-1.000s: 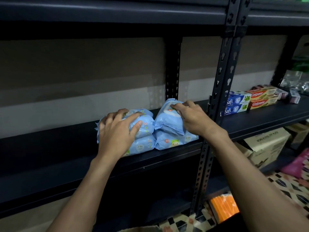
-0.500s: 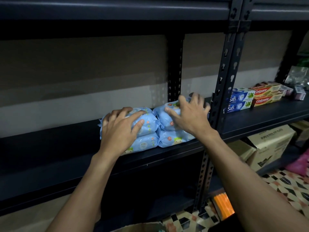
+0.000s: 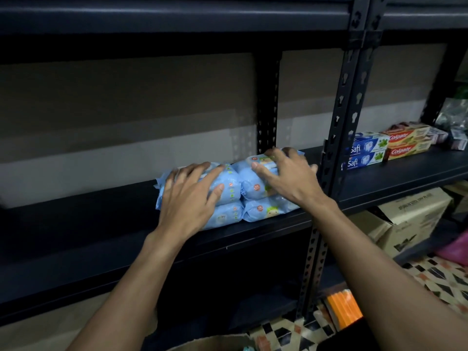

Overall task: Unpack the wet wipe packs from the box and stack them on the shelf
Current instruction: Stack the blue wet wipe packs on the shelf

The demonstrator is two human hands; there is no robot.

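Light-blue wet wipe packs sit in two side-by-side stacks on the black metal shelf [image 3: 101, 236]. My left hand [image 3: 188, 198] lies spread over the left stack [image 3: 229, 184], fingers straight, palm pressing the top pack. My right hand [image 3: 288, 177] rests on the top pack of the right stack [image 3: 255, 188], fingers spread and slightly bent over its far edge. The lower right pack [image 3: 266, 211] shows a cartoon face. A corner of the cardboard box [image 3: 217, 344] peeks in at the bottom edge.
A perforated black upright [image 3: 336, 148] stands just right of the packs. Beyond it lie Safi toothpaste boxes [image 3: 366, 153] and Colgate boxes [image 3: 407, 143]. Cardboard cartons [image 3: 415, 219] sit on the lower shelf, an orange item [image 3: 342, 307] on the patterned floor.
The right-hand top pack, tilted up a second ago, now lies flat on its stack. My right hand has spread over it; my left hand has stayed on the left stack.
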